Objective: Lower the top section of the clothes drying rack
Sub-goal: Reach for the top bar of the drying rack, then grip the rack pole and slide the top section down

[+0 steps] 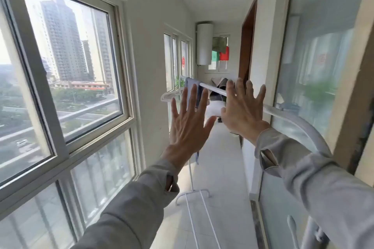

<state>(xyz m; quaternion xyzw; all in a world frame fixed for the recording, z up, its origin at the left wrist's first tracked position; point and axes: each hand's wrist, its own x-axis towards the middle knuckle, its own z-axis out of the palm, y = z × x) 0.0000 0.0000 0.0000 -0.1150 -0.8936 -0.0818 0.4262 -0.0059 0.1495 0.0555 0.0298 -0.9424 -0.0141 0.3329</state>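
The white clothes drying rack stands in a narrow balcony corridor, its top bar running from the far end toward me at hand height. A blue-grey cloth and a white hanger hang at its far end. The rack's curved end bends down at my right. Its base foot rests on the floor below. My left hand is raised with fingers spread, holding nothing, just left of the bar. My right hand is also spread, in front of the bar, not gripping it.
Large windows line the left side. A glass sliding door lines the right wall. A brown door frame stands further along. A white water heater hangs at the far end, with bundled things on the floor beneath.
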